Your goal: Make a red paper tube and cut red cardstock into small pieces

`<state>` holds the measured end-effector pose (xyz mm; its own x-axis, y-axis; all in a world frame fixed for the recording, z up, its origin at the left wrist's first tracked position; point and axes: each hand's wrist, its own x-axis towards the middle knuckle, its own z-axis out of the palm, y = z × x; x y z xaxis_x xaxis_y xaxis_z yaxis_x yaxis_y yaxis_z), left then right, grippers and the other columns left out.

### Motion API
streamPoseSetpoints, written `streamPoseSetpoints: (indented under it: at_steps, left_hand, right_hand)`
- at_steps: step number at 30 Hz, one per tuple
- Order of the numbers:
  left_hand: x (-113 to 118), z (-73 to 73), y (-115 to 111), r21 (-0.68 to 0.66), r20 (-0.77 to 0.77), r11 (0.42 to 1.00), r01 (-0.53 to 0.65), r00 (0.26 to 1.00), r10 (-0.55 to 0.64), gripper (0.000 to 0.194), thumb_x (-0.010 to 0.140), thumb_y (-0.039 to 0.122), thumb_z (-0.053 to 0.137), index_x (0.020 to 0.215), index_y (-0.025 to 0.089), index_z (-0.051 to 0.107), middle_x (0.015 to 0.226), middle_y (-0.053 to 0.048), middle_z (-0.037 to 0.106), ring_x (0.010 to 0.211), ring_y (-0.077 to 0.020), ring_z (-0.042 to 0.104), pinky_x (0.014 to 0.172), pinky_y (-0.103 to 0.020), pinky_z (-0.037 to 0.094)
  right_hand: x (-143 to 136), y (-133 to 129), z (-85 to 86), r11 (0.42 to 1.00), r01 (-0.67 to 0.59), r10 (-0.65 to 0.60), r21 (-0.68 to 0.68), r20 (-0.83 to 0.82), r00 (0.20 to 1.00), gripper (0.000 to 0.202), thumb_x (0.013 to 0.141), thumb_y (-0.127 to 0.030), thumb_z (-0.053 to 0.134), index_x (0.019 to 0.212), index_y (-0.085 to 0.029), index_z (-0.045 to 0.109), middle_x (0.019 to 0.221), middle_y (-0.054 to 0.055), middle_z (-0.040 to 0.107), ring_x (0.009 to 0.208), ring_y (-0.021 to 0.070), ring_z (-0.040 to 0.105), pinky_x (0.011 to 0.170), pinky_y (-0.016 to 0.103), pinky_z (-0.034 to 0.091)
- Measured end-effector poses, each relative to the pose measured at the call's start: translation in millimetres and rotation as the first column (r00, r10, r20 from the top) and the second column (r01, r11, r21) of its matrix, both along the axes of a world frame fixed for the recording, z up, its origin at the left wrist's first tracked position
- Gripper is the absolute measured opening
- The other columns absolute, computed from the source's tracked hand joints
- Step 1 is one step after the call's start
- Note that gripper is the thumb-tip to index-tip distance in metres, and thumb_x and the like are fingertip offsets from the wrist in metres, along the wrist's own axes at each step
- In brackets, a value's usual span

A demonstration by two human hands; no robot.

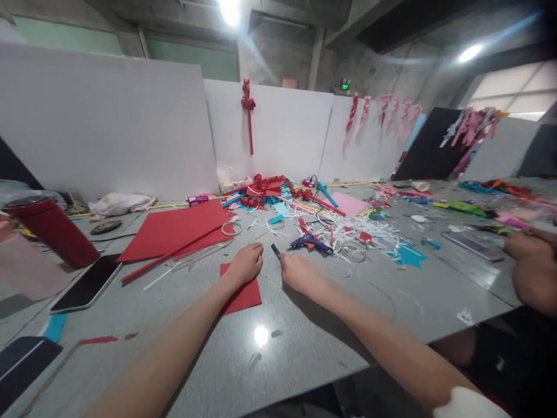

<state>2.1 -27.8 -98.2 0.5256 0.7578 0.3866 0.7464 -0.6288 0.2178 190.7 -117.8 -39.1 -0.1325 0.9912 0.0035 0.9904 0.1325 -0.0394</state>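
Note:
My left hand (pixel 247 262) rests at the upper part of a small red sheet (pixel 243 297) on the table. Its fingers are curled and pressed together; whether anything is between them is hidden. Close by on the right, my right hand (pixel 300 273) grips a short, flat, dark tool (pixel 275 251), perhaps a cutter, whose tip points up and left. A gap of table separates the two hands. Just beyond my right hand lies a blue glue gun (pixel 311 244) with an orange trigger.
A large red sheet (pixel 174 229) with a red stick (pixel 174 253), a phone (pixel 89 283) and a red tumbler (pixel 52 229) lie left. Paper scraps (pixel 348 232) pile up ahead. At right are another phone (pixel 472 246) and another person's hands (pixel 533 261). White boards (pixel 278 128) stand behind.

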Motion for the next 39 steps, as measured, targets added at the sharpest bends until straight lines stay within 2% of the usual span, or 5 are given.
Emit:
streamPoseSetpoints:
  at_steps: [9, 16, 28, 32, 39]
  left_hand:
    - [-2, -4.2, 3, 0.016, 0.015, 1.0, 0.018, 1.0, -0.018, 0.039, 0.095, 0.013, 0.049, 0.129, 0.013, 0.068, 0.141, -0.016, 0.066, 0.131, -0.0258, 0.061, 0.115, -0.037, 0.046]
    - [-1, -6.3, 3, 0.008, 0.019, 1.0, 0.003, 1.0, -0.004, 0.04, 0.095, 0.013, 0.049, 0.132, 0.015, 0.066, 0.144, -0.015, 0.064, 0.134, -0.0252, 0.059, 0.117, -0.038, 0.045]
    - [0, -3.5, 1, 0.01, 0.014, 1.0, 0.001, 1.0, -0.001, 0.041, 0.095, 0.011, 0.047, 0.131, 0.014, 0.067, 0.143, -0.015, 0.065, 0.133, -0.0242, 0.06, 0.116, -0.037, 0.045]
    - [1, -3.8, 2, 0.016, 0.016, 1.0, -0.001, 1.0, 0.001, 0.041, 0.095, 0.012, 0.048, 0.131, 0.013, 0.067, 0.142, -0.016, 0.066, 0.132, -0.025, 0.061, 0.116, -0.037, 0.045]
    - [0, -4.1, 3, 0.016, 0.017, 1.0, 0.015, 1.0, -0.015, 0.04, 0.095, 0.012, 0.048, 0.13, 0.014, 0.067, 0.143, -0.016, 0.064, 0.134, -0.0252, 0.06, 0.117, -0.039, 0.045]
  right_hand:
    - [-3, 0, -0.8, 0.999, 0.029, -0.029, -0.036, -0.006, 1.0, 0.029, 0.1, -0.014, 0.044, 0.117, -0.012, 0.067, 0.109, 0.019, 0.073, 0.103, 0.0277, 0.074, 0.082, 0.032, 0.052]
    - [-11, 8, 9.4, 0.997, 0.057, -0.058, -0.059, -0.01, 0.998, 0.033, 0.1, -0.014, 0.043, 0.122, -0.012, 0.068, 0.119, 0.022, 0.071, 0.113, 0.0285, 0.071, 0.09, 0.034, 0.051]
    - [-18, 2, 10.9, 0.996, 0.082, -0.083, -0.038, -0.006, 0.997, 0.032, 0.1, -0.011, 0.044, 0.123, -0.011, 0.066, 0.118, 0.023, 0.071, 0.114, 0.0272, 0.071, 0.09, 0.031, 0.051]
    - [-13, -5, 10.5, 0.994, 0.091, -0.092, -0.054, -0.011, 0.996, 0.032, 0.099, -0.01, 0.043, 0.118, -0.011, 0.069, 0.114, 0.022, 0.073, 0.107, 0.0277, 0.074, 0.086, 0.032, 0.052]
    - [-16, 6, 17.6, 0.99, 0.121, -0.122, -0.073, -0.019, 0.992, 0.033, 0.1, -0.014, 0.044, 0.124, -0.012, 0.067, 0.122, 0.022, 0.071, 0.115, 0.0268, 0.07, 0.09, 0.032, 0.051]
